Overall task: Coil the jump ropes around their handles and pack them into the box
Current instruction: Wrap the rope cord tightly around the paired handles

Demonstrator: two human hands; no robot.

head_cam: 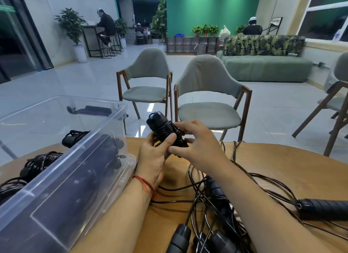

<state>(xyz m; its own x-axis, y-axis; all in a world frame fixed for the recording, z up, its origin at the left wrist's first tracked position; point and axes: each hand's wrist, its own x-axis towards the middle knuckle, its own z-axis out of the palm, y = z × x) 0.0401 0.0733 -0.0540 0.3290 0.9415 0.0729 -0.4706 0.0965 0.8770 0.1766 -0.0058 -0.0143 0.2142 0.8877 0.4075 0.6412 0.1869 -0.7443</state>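
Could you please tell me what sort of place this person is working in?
Probably a shared lounge or café-style common room: a green sofa, cushioned chairs at a wooden table, and potted plants along the walls.

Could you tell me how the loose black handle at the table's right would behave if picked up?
The handle looks rigid and ribbed, so probably not slippery. Its thin cord joins the tangle, so it would likely trail limply and drag others. Being cylindrical, it may roll.

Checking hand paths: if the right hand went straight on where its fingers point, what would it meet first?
The right hand points leftward at the coiled jump rope, which its fingertips seem to pinch; the left hand grips it.
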